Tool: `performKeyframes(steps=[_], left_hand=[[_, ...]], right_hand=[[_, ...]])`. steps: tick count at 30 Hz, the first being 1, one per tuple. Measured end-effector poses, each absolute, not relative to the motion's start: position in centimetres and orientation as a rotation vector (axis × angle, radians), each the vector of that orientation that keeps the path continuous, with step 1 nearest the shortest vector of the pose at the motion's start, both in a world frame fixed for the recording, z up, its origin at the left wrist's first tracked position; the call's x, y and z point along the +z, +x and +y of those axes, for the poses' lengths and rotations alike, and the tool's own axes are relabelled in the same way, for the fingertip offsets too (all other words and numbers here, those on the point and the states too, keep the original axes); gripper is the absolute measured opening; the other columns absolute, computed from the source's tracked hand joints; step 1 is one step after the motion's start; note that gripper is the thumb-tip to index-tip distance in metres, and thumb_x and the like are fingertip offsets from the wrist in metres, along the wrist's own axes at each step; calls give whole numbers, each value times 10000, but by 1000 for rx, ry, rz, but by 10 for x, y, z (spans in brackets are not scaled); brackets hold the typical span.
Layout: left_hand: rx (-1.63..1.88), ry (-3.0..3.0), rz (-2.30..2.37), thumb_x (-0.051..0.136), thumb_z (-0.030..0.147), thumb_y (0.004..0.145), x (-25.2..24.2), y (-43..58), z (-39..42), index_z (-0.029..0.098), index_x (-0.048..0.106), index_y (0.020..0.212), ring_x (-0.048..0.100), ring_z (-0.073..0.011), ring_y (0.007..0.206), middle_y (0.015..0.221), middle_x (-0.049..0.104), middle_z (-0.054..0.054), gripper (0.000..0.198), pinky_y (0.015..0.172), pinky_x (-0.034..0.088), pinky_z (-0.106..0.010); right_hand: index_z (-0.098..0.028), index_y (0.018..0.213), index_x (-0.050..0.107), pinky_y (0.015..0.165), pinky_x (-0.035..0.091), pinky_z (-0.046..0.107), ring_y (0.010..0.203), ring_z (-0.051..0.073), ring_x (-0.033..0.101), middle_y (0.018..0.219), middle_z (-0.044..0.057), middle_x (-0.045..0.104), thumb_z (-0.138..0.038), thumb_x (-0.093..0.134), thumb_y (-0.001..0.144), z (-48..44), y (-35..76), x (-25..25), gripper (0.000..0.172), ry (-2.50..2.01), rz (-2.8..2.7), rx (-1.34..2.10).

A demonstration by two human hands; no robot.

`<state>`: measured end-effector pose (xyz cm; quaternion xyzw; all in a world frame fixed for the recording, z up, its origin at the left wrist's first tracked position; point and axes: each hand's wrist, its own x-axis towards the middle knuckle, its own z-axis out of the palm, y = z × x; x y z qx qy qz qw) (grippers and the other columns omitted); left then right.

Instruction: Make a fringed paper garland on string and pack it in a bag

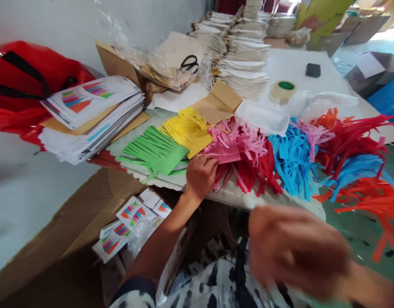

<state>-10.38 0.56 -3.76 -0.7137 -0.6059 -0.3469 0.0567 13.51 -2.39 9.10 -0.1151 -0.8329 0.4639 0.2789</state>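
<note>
My left hand point(201, 173) rests at the table's near edge with its fingers curled onto a pink sheet of fringed paper point(229, 149). Beside it lie fringed sheets in green point(156, 149), yellow point(187, 128), red point(258, 171) and blue point(291, 160). My right hand point(296, 248) hangs low in front of me, close to the camera and smeared by motion; its fingers cannot be read. Nothing shows in it.
A stack of printed cards point(91, 113) lies left, against a red bag point(20, 81). Scissors point(189, 63), piles of white bags point(243, 55), a tape roll point(282, 90) and a white tray point(263, 117) stand behind. Orange and red fringes point(370, 171) spill right. Card packs point(132, 222) fill a box below.
</note>
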Motion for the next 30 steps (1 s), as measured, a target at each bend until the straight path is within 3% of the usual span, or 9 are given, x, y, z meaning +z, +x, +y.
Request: performKeyframes(steps=[1, 4, 10, 12, 17, 23, 30], left_hand=[[-1060, -2168, -1832, 636, 212, 1005, -36, -106, 5, 179, 777, 1093, 653, -273, 1071, 1113, 766, -103, 170, 1037, 524, -444], [-1093, -2176, -1832, 615, 226, 1026, -33, -108, 4, 176, 785, 1081, 649, -259, 1061, 1099, 773, -97, 185, 1014, 522, -429], [-1213, -2190, -1841, 636, 249, 1024, -29, -109, 2, 183, 792, 1081, 655, -245, 1055, 1087, 775, -84, 179, 1004, 520, -416], [-1320, -2151, -1883, 648, 252, 1018, -29, -113, 2, 196, 788, 1103, 669, -235, 1069, 1090, 772, -78, 174, 1007, 524, -408], [-1580, -2004, -1995, 655, 250, 1008, -30, -122, -2, 225, 793, 1042, 707, -211, 1023, 1041, 781, -54, 144, 967, 542, -391], [-1725, -1944, -2000, 683, 252, 990, -32, -124, -10, 225, 795, 1027, 710, -197, 1008, 1035, 779, -45, 121, 926, 557, -359], [-1786, -1884, -2034, 670, 233, 997, -33, -125, -15, 212, 785, 1040, 720, -198, 1039, 1056, 782, -56, 125, 930, 559, -355]], right_hand=[[-341, 1059, 798, 679, 564, 362, 812, 204, 693, 967, 34, 766, -277, 714, 973, -8, 125, 77, 137, -409, -2216, 1137], [-274, 910, 780, 770, 518, 410, 840, 241, 651, 915, 69, 736, -278, 663, 1011, 40, 95, 31, 155, -784, -2391, 232], [-242, 760, 719, 706, 364, 410, 786, 238, 555, 829, 72, 705, -133, 569, 1016, 80, 75, -8, 317, -803, -2532, -277], [-233, 751, 708, 706, 349, 412, 795, 236, 553, 845, 78, 708, -125, 568, 1012, 79, 75, -8, 314, -768, -2557, -313], [-225, 936, 755, 708, 328, 414, 796, 227, 545, 869, 74, 710, -142, 558, 1029, 76, 70, -10, 233, -703, -2636, -265], [-218, 810, 746, 712, 351, 394, 797, 219, 561, 840, 74, 700, -117, 558, 1016, 82, 68, -8, 297, -704, -2627, -187], [-213, 917, 797, 637, 415, 311, 771, 176, 645, 908, 51, 717, -273, 695, 984, 92, 77, 6, 135, -781, -2492, 405]])
